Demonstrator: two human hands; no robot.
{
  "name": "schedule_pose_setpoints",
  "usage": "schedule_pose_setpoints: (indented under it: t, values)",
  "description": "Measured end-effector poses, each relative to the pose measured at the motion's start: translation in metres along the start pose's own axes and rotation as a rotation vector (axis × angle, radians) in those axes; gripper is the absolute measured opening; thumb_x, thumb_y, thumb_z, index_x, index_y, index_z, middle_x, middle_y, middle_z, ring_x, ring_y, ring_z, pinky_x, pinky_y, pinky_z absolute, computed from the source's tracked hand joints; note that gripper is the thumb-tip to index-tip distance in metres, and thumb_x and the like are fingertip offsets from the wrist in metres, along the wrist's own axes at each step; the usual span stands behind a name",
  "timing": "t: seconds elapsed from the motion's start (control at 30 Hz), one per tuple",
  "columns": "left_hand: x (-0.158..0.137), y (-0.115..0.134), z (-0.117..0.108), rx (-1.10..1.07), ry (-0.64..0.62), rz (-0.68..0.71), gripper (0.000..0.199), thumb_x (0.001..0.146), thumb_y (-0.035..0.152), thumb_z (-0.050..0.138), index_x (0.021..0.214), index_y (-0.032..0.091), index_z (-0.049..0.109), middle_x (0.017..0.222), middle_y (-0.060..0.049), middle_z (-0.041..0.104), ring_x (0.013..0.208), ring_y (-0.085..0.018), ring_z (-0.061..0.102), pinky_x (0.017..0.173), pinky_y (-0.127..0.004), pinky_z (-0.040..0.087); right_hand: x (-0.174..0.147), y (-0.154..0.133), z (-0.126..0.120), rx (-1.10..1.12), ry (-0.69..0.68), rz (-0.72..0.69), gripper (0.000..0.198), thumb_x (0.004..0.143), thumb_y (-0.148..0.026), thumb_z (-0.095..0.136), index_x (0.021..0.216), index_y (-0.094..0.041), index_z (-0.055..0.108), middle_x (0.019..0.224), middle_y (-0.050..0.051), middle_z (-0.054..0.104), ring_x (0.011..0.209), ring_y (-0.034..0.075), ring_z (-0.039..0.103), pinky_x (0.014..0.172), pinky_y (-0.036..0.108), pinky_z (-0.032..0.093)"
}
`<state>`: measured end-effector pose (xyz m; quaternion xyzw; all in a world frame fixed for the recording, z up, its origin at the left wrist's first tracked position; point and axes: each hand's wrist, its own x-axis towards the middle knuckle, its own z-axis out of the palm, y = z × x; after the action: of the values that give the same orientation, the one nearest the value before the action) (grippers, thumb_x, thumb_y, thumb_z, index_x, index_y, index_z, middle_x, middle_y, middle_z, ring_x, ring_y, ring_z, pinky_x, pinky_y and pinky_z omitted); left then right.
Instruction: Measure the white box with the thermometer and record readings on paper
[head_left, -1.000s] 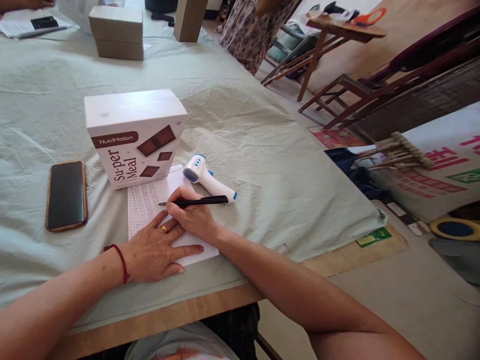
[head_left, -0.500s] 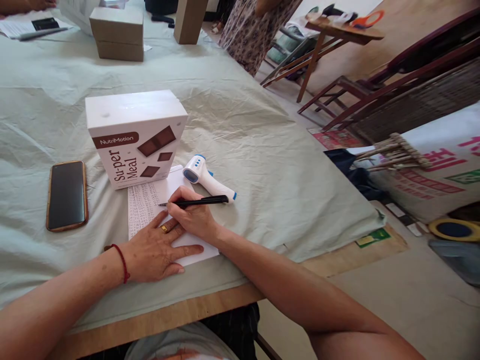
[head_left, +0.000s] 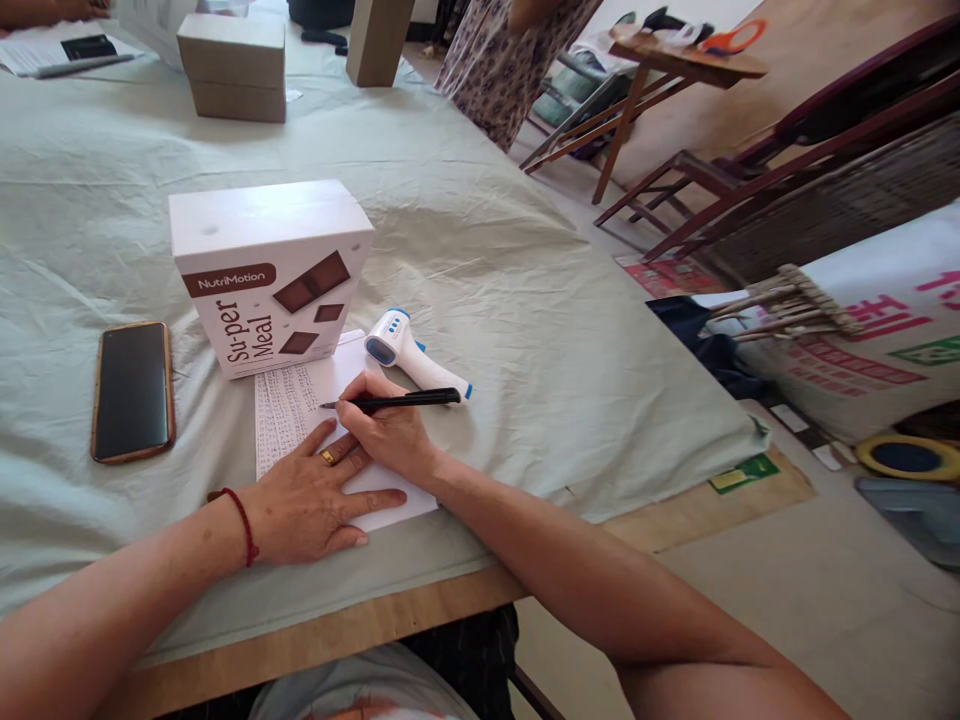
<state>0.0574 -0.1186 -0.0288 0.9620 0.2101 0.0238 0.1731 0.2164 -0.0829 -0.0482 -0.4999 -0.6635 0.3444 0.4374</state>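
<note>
Paper (head_left: pixel 330 374) lies by the white box (head_left: pixel 274 280), under your left hand (head_left: pixel 311 505), spread flat and gripping nothing. Your right hand (head_left: pixel 394 432) pinches a black pen (head_left: pixel 417 398). Small writing (head_left: pixel 283 418) fills the left side; the right looks blank, so room seems left.

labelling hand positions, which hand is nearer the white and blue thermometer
Right. The right hand, holding the black pen, is just below the thermometer in the view; the left hand lies on the paper, farther down and left.
</note>
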Motion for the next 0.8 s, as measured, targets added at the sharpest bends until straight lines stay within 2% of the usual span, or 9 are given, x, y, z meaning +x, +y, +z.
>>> schedule_pose_setpoints:
  t: [0.17, 0.4, 0.57, 0.67, 0.8]
  values:
    - [0.000, 0.000, -0.001, -0.001, 0.022, 0.011, 0.050, 0.097, 0.045, 0.053, 0.145, 0.032, 0.050, 0.147, -0.013, 0.051, 0.143, -0.034, 0.038, 0.120, -0.059, 0.015, 0.000, 0.000, 0.000, -0.032, -0.006, -0.008, 0.013, 0.079, -0.024, 0.051, 0.068, -0.025, 0.044, 0.061, -0.003, 0.052, 0.059, 0.015, 0.050, 0.059, 0.031, 0.048]
    - [0.000, 0.000, -0.002, 0.007, -0.021, -0.002, 0.051, 0.098, 0.047, 0.051, 0.147, 0.034, 0.048, 0.146, -0.013, 0.051, 0.144, -0.033, 0.036, 0.119, -0.059, 0.019, 0.000, 0.003, 0.000, -0.046, -0.014, -0.018, 0.015, 0.078, -0.021, 0.051, 0.066, -0.026, 0.043, 0.061, -0.002, 0.051, 0.060, 0.016, 0.049, 0.060, 0.032, 0.047]
    - [0.000, 0.001, -0.002, 0.007, -0.029, -0.005, 0.052, 0.098, 0.046, 0.051, 0.148, 0.034, 0.046, 0.151, -0.014, 0.046, 0.147, -0.034, 0.032, 0.118, -0.060, 0.019, 0.000, 0.004, -0.001, -0.013, 0.020, -0.040, 0.014, 0.081, -0.019, 0.052, 0.069, -0.025, 0.046, 0.062, -0.004, 0.051, 0.059, 0.014, 0.050, 0.059, 0.030, 0.048]
    - [-0.001, -0.001, -0.002, 0.028, -0.032, -0.006, 0.053, 0.097, 0.045, 0.054, 0.148, 0.034, 0.045, 0.152, -0.015, 0.044, 0.146, -0.035, 0.033, 0.118, -0.061, 0.019, 0.001, 0.003, -0.007, -0.026, 0.013, -0.144, 0.009, 0.088, -0.022, 0.051, 0.080, -0.024, 0.055, 0.072, -0.002, 0.058, 0.067, 0.015, 0.056, 0.066, 0.030, 0.051]
    - [-0.001, 0.004, 0.000, 0.079, -0.017, -0.008, 0.050, 0.096, 0.045, 0.057, 0.144, 0.034, 0.049, 0.145, -0.015, 0.051, 0.141, -0.035, 0.041, 0.115, -0.061, 0.027, 0.006, 0.009, -0.023, -0.248, -0.162, -0.413, 0.021, 0.096, -0.016, 0.044, 0.106, -0.022, 0.061, 0.094, 0.006, 0.063, 0.083, 0.018, 0.061, 0.078, 0.035, 0.053]
